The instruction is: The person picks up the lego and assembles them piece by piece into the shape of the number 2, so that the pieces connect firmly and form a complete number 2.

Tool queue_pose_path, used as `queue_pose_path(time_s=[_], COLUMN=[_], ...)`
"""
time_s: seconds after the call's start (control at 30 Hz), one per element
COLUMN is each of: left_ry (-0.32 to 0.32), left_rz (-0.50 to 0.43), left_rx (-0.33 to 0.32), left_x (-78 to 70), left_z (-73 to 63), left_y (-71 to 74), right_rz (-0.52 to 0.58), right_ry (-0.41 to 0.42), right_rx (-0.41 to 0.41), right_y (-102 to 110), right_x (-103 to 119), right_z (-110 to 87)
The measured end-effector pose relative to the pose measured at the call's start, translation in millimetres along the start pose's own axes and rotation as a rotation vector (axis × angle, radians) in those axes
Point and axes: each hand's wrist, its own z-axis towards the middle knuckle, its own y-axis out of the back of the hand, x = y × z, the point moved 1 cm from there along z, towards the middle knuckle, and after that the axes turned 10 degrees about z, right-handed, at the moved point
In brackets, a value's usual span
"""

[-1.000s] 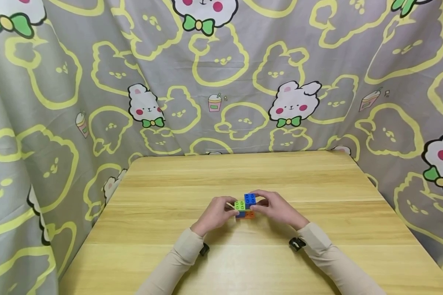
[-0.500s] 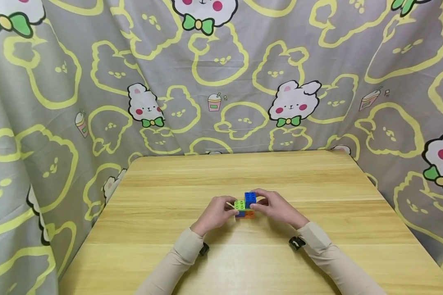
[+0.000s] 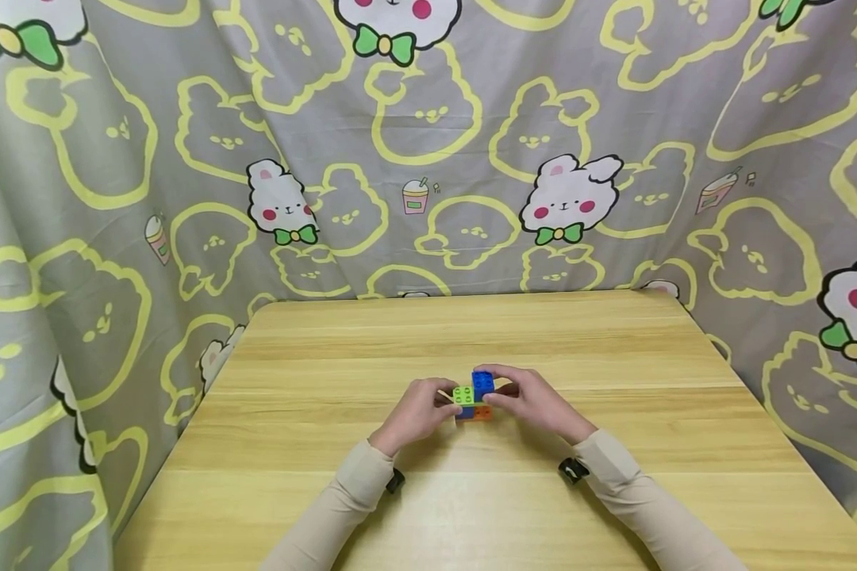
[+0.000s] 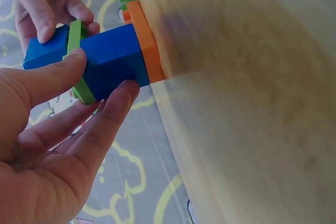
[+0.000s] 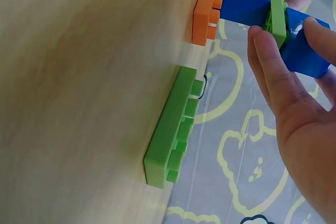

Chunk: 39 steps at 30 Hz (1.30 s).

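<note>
Blue, green, orange block stack (image 3: 478, 394), between hands (image 3: 416, 415) (image 3: 536, 404)

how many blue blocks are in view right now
2: the lower blue block, between the orange block and the light green block, and the upper blue block, held by the right hand above the light green one. More could be hidden.
</note>
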Motion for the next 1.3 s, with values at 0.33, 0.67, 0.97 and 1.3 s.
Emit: queue_pose_path(time_s=[0.33, 0.67, 0.97, 1.3], left_ry=[0.002, 0.010, 0.019, 0.020], left_rz=[0.002, 0.000, 0.005, 0.003], left_rx=[-0.008, -0.007, 0.000, -0.009], left_x=[-1.5, -3.2, -2.3, -2.4], left_z=[-0.1, -1.4, -0.1, -0.5], left_y=[0.0, 1.5, 0.7, 0.2], right_rz=[0.011, 0.018, 0.050, 0.049], right_ry=[-0.015, -0.022, -0.042, -0.069], right_rx=[-0.003, -0.005, -0.027, -0.056], right_y=[0.6, 0.5, 0.4, -1.1], right_x=[2.2, 0.9, 2.5, 6.6], right_z=[0.6, 1.9, 1.6, 1.6])
